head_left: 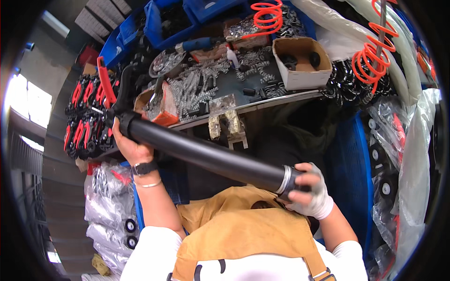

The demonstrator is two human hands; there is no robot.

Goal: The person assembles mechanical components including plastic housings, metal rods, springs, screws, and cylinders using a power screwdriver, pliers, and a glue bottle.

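Note:
A thick black tube (201, 150) lies slantwise across my lap, its left end higher and farther away. At that end is a black hinged bracket (123, 119) with a red lever (106, 80) pointing up. My left hand (133, 146) holds the tube from below, just by the bracket; most of its fingers are hidden behind it. My right hand (309, 192), in a white glove with bare fingertips, is wrapped round the lower right end. A silvery-white band (285, 180) circles the tube beside those fingers.
Beyond the tube, a workbench (234, 96) carries many loose springs (197, 82), an open white carton (304, 77) and a blue-handled power tool (197, 44). A metal fixture (227, 122) juts from its front edge. Red-black brackets (86, 112) are stacked left. Orange coiled hoses (370, 61) hang right.

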